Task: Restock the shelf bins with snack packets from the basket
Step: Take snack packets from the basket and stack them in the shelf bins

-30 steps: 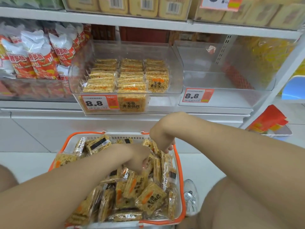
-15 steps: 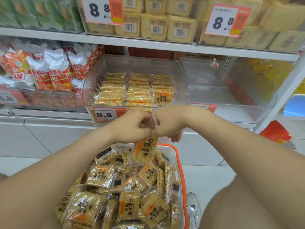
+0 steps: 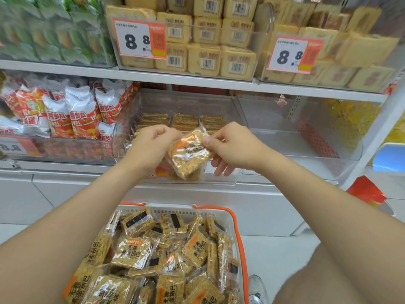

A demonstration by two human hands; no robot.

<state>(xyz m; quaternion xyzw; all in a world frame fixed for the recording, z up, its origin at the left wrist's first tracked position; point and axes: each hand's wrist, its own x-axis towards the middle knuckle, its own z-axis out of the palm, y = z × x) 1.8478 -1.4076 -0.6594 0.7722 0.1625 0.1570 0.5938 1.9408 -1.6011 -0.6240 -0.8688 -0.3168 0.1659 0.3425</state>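
A clear snack packet (image 3: pixel 190 156) of golden rice crackers with an orange label hangs in front of the middle clear shelf bin (image 3: pixel 188 99). My left hand (image 3: pixel 151 148) grips its left edge and my right hand (image 3: pixel 232 148) pinches its upper right corner. Rows of the same packets (image 3: pixel 185 120) lie inside that bin, partly hidden by my hands. Below, a white basket (image 3: pixel 235 218) with an orange rim is piled with several more packets (image 3: pixel 131 252).
To the right sits a clear bin (image 3: pixel 306 137) holding nothing visible. Left of the middle bin are red and white snack bags (image 3: pixel 83 115). The upper shelf (image 3: pixel 197 79) carries boxed yellow packs and 8.8 price tags. A red object (image 3: pixel 366 190) lies on the floor at right.
Both hands rose out of the basket with one packet and brought it up in front of the middle bin. The view tilted upward, showing more of the upper shelf.
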